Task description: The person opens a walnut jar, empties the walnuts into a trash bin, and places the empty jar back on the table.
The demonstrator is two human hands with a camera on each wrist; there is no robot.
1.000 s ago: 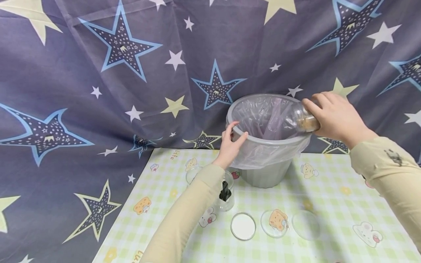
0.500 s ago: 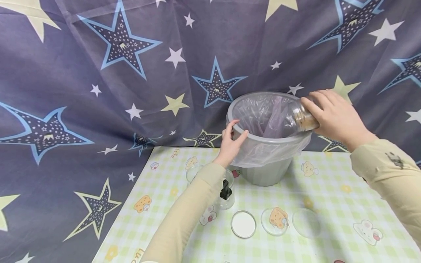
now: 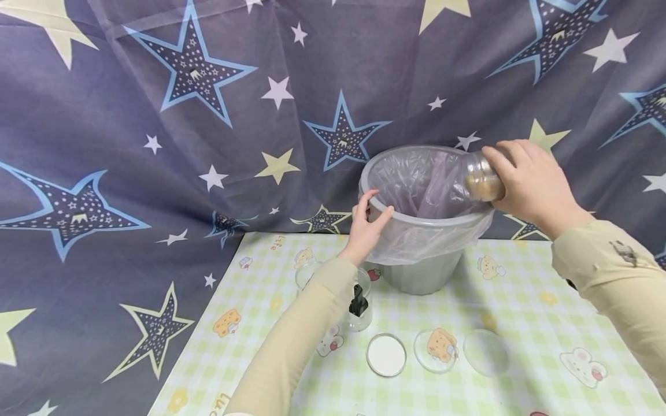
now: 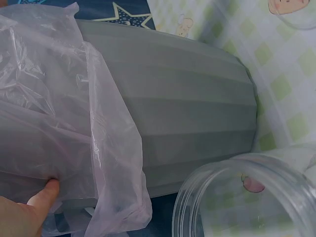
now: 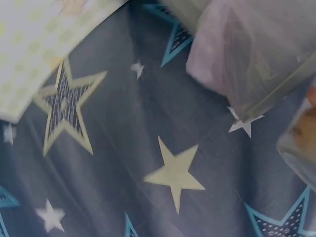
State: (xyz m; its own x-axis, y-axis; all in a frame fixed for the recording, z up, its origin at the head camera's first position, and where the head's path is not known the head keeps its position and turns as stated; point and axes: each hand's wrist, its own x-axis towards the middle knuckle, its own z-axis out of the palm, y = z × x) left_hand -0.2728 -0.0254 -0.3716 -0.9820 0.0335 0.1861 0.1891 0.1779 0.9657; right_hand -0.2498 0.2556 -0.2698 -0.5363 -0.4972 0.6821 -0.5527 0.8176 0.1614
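A grey trash bin [image 3: 421, 277] stands at the back of the table, its clear plastic liner [image 3: 411, 249] folded over the rim. My left hand [image 3: 362, 230] grips the bin's near left rim; its thumb [image 4: 43, 200] presses the liner from outside in the left wrist view. At the right rim, my right hand [image 3: 538, 182] holds a clear jar [image 3: 480, 176] tipped on its side, mouth toward the bin. Something yellow-brown lies inside the jar. Only a sliver of the jar [image 5: 302, 136] shows at the right wrist view's edge.
A clear jar with a black object [image 3: 358, 303] inside stands below my left forearm, beside another clear container [image 3: 306, 274] partly hidden by the sleeve. In front lie a white-faced round lid [image 3: 386, 355] and two clear discs [image 3: 436, 363] [image 3: 486, 353]. A starry curtain [image 3: 270, 52] hangs behind.
My right hand and the tipped jar shift slightly, and the yellow-brown contents change position inside it. My left hand stays on the rim.
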